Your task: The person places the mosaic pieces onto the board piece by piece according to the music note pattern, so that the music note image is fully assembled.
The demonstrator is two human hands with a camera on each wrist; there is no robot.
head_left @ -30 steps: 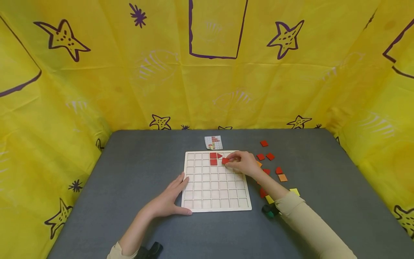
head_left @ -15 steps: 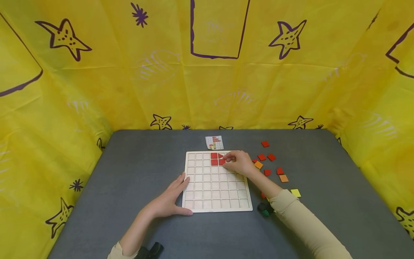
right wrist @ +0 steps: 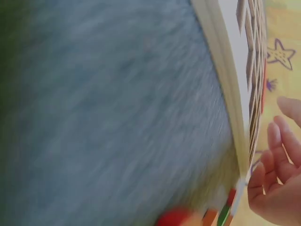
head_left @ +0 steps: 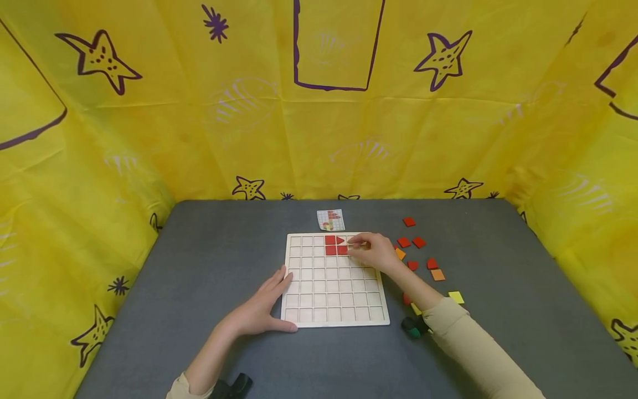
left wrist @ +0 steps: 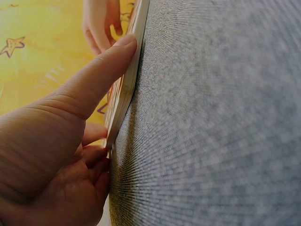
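A white gridded board lies on the table. Near its far edge sit two red squares in one column, with a red triangle and another red square to their right. My left hand rests at the board's near left corner, thumb on the front edge and straight fingers along the left side. Just right of the red pieces hovers my right hand. In the right wrist view this hand has thumb and fingers apart, with nothing between them.
A small pattern card lies behind the board. Loose red tiles, orange tiles and yellow tiles are scattered to the right, some partly hidden by the right arm. Yellow patterned cloth surrounds the table.
My right hand set the red square into the cell under the triangle, let it go and drew back slightly to the right. The triangle now sits squarely in its cell. My left hand stayed put.
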